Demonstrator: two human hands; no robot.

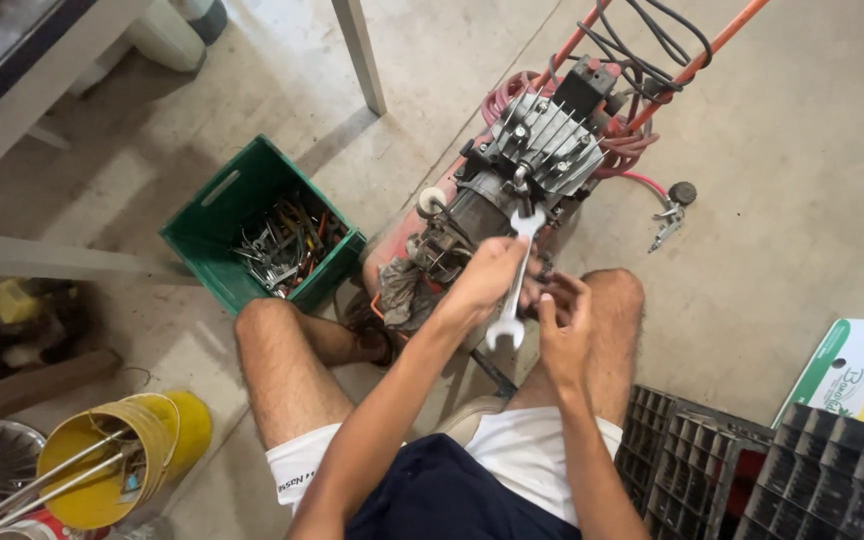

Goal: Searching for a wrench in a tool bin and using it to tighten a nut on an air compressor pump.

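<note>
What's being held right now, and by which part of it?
The left hand holds a double-ended open wrench around its middle shaft. The right hand holds nothing visible.

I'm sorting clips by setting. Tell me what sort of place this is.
Probably a home garage or repair workshop. On the bare concrete floor stand a green crate of hand tools and a small air compressor; the left hand holds an open-ended wrench at it, the right hand beside.

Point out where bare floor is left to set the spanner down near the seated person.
Bare concrete lies right of the red compressor with its finned metal head, above the black plastic crates, and between the green plastic crate of tools and the yellow bucket. It is crowded where the left hand holds the silver open-ended spanner beside the right hand.
</note>
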